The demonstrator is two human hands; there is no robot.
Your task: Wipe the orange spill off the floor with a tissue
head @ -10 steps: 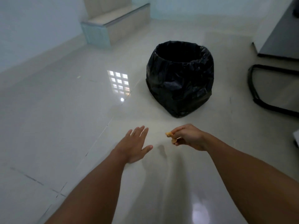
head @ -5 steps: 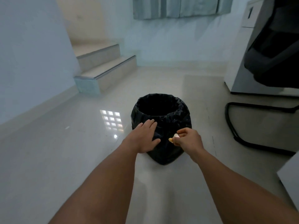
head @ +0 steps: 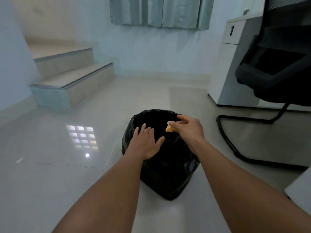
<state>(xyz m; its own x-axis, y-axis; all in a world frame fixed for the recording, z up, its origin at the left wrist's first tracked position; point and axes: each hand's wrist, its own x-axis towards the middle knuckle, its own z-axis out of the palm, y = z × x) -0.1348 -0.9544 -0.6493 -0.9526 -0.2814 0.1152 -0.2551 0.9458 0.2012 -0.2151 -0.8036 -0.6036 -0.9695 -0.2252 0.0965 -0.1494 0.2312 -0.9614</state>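
Observation:
My right hand (head: 189, 129) pinches a small orange-stained wad of tissue (head: 169, 127) between thumb and fingertips, holding it over the open mouth of a bin lined with a black bag (head: 168, 179). My left hand (head: 146, 143) is flat and open, fingers spread, over the bin's near left rim. No orange spill shows on the glossy pale floor (head: 50, 174) in this view.
A black cantilever chair (head: 277, 68) and a white drawer cabinet (head: 235, 52) stand at the right. Tiled steps (head: 70, 78) rise at the back left. A white object's corner (head: 299, 190) juts in at the lower right.
The view has lifted from the floor toward the room. Both hands have risen from near the floor to the bin, and the right hand has carried the tissue over its opening.

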